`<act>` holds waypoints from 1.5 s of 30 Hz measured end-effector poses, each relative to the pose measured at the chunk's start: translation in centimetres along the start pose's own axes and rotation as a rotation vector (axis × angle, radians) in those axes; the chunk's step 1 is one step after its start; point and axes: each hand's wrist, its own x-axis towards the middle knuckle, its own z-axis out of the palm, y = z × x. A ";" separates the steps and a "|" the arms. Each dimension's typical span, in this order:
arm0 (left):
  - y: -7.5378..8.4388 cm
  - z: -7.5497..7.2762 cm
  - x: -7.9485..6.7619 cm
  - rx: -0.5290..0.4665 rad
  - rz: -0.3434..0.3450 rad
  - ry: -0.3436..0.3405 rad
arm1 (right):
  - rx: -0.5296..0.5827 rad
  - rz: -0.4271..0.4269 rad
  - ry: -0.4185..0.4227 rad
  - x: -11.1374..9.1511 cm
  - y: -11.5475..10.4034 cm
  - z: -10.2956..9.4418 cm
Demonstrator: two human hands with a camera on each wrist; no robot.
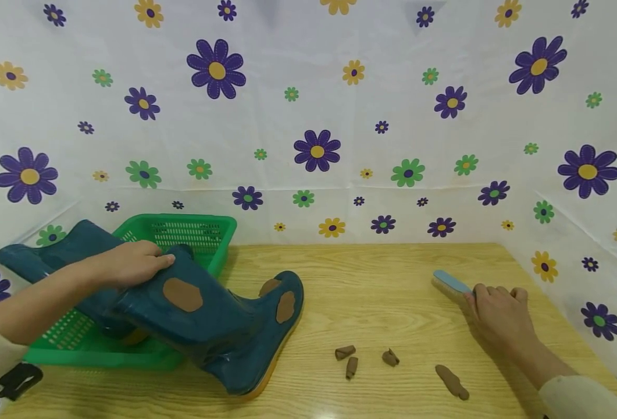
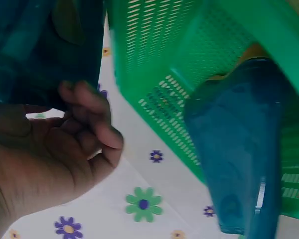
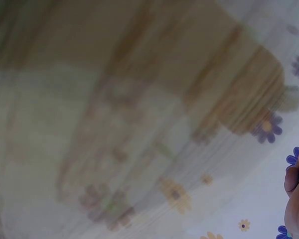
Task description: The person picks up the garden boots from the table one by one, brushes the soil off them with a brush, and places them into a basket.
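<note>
My left hand (image 1: 135,265) grips the top of a dark blue rubber boot (image 1: 193,334); in the left wrist view its fingers curl at the boot's rim. The boot slants toe to the right over the table, with a tan sole and brown clay-like patches (image 1: 182,295) on its shaft and toe. A second blue boot (image 2: 234,144) lies in a green basket (image 1: 104,359) behind it. On the right, my right hand (image 1: 502,317) holds a light blue brush (image 1: 452,281) by its handle, bristles facing down toward the table. The right wrist view is mostly blurred.
Several small brown pieces lie on the wooden table (image 1: 371,302), among them a rolled bit (image 1: 345,352) and a longer flat strip (image 1: 452,382). A white flower-print cloth (image 1: 266,122) hangs behind the table. A black object (image 1: 17,381) sits at the lower left.
</note>
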 end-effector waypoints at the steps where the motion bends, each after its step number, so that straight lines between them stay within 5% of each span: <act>1: 0.4 -0.1 0.0 0.009 0.020 0.031 | 0.002 0.000 0.001 0.0 0.0 0.0; 10: 7.0 -0.7 -0.8 0.029 0.140 0.249 | 0.021 0.011 -0.026 0.1 0.2 0.1; 20: 13.3 -1.5 -0.5 0.101 0.280 0.252 | 0.035 0.016 -0.038 0.1 -0.1 -0.1; 26: 14.8 -2.0 0.6 0.224 0.342 0.262 | 0.024 0.003 -0.004 0.0 -0.1 0.2; 32: 15.7 -1.5 2.1 0.295 0.411 0.346 | 0.032 0.000 -0.001 0.1 -0.1 0.3; 45: 18.2 -0.4 5.3 0.245 0.415 0.454 | 0.024 -0.009 0.002 0.0 -0.2 0.4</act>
